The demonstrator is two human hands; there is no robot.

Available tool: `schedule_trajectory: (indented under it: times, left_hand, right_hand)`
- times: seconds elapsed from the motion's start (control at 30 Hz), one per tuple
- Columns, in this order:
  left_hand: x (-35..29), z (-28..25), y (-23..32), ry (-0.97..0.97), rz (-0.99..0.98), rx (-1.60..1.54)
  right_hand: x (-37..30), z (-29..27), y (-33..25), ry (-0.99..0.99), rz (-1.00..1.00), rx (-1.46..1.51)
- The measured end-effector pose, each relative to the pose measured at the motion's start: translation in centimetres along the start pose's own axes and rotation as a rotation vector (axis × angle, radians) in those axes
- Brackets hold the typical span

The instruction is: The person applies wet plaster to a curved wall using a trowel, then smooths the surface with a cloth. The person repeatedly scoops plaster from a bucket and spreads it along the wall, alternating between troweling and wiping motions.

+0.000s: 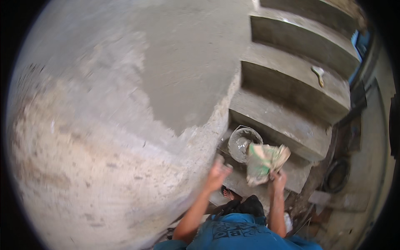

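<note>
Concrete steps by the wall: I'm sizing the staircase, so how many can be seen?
5 at least. The lowest step lies under the bucket, the next above it, the third holds a brush, then a fourth and fifth. More may be hidden beyond the rim.

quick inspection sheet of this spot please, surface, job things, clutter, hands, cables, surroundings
surface: curved concrete wall, smooth grey plaster above, rough patchy below.
job's things: crumpled paper bag tilted by a grey bucket on a concrete step.
clutter: brush lying on a higher step; dark ring-shaped thing on the floor at right.
hands: right hand grips the bag's lower end; left hand holds a small object against the wall edge, too blurred to identify.
cables: nothing seen.
surroundings: concrete staircase rising to the upper right; person's bare foot on a lower step.
</note>
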State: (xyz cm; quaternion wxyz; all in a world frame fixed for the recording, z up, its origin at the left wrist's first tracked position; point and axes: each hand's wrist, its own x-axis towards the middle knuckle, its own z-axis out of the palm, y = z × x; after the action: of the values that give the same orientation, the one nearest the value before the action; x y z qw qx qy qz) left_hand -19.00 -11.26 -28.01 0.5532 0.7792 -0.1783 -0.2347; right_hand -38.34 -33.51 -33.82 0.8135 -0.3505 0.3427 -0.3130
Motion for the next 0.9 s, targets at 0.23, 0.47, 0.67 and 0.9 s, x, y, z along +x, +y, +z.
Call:
schedule_trajectory:
  times: [0.23, 0.47, 0.67, 0.9]
  left_hand:
    - [-10.6, 6.2, -0.8, -0.117, -0.261, -0.583]
    - [-12.4, 3.5, 2.4, -0.406, -0.205, -0.273]
    - [-12.8, -1.0, 6.8, -0.042, 0.020, 0.506]
    - [-5.9, -13.8, 12.5, 0.225, 0.449, 0.889]
  right_hand:
    - [-10.4, 0.6, -1.3, -0.440, 0.186, 0.287]
    - [-12.0, 0.6, -1.1, -0.469, 0.437, 0.091]
    - [-11.7, 3.8, 2.5, -0.336, 0.148, 0.068]
    - [-9.2, 17.2, 10.2, -0.355, -0.224, -0.423]
